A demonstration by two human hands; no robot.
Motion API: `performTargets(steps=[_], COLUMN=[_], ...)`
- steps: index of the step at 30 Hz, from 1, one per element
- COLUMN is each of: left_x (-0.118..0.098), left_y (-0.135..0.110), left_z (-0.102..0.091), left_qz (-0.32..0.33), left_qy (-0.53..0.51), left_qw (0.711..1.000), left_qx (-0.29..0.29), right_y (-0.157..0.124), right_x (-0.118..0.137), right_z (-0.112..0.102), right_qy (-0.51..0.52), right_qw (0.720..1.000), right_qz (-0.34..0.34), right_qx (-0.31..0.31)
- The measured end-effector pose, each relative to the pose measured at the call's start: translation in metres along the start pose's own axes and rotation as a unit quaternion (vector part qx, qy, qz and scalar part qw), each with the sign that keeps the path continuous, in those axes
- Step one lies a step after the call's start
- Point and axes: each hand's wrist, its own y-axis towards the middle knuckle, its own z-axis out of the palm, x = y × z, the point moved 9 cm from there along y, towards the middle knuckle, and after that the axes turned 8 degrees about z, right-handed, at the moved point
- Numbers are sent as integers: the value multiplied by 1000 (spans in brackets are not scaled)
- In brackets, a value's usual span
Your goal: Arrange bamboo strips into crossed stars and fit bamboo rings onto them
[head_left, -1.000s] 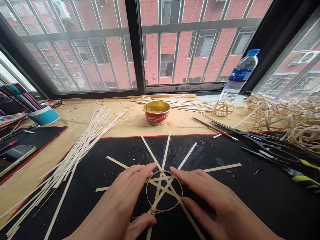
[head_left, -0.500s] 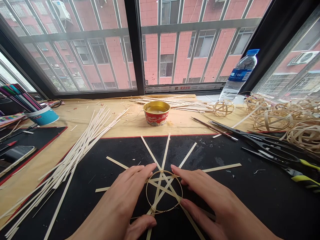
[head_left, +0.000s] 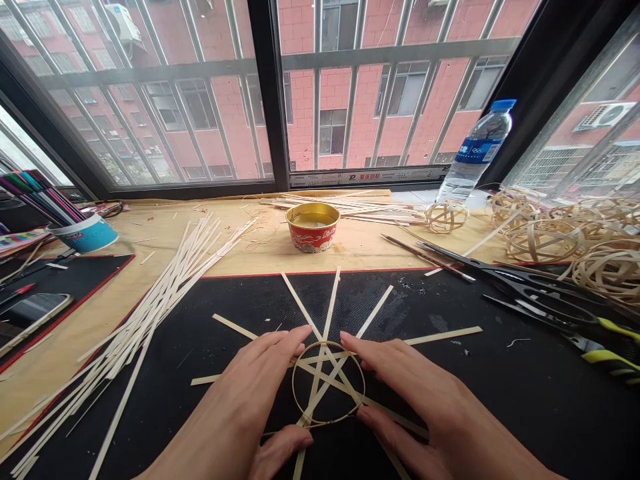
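Bamboo strips (head_left: 330, 307) lay crossed in a star on a black mat (head_left: 475, 400), with a thin hoop (head_left: 293, 393) sitting over their middle; the left hand (head_left: 250, 380) and right hand (head_left: 415, 393) rested open either side, unclenched, cupping the hoop without gripping it

The left hand (head_left: 245, 380) and the right hand (head_left: 405, 387) lie open with palm down, the fingers spread and pointing toward each other with a small gap between, while the left forearm (head_left: 185, 447) and right forearm (head_left: 500, 447) come from the near side.
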Motion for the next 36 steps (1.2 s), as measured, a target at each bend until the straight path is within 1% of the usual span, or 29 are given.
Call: performTargets(steps=[5, 9, 17, 20, 23, 26, 30, 33, 36], left_x=[1, -2, 2, 1, 0, -3, -11, -19, -30], left_y=[-1, 0, -1, -3, -4, -5, -3, 0, 4], left_z=[3, 2, 3, 7, 12, 11, 7, -2, -16], left_qz=[0, 8, 8, 19, 1, -11, 11, 41, 85], left_qy=[-4, 3, 11, 4, -14, -30, -46, -39, 5], left_qw=[1000, 1000, 1000, 999, 998, 999, 998, 998, 996], left_qx=[6, 1, 14, 38, 58, 35, 28, 15, -7], right_y=[0, 0, 2, 2, 0, -2, -4, -2, 0], right_x=[-2, -3, -2, -1, -2, -5, -3, 8, 22], right_z=[3, 2, 3, 3, 4, 8, 6, -2, -13], right_qy=[19, 33, 50, 45, 46, 60, 70, 60, 58], right_qw=[1000, 999, 998, 999, 998, 995, 993, 996, 998], right_qz=[10, 12, 21, 12, 15, 45, 62, 32, -30], right_qx=[4, 4, 28, 28, 37, 67, 75, 51, 12])
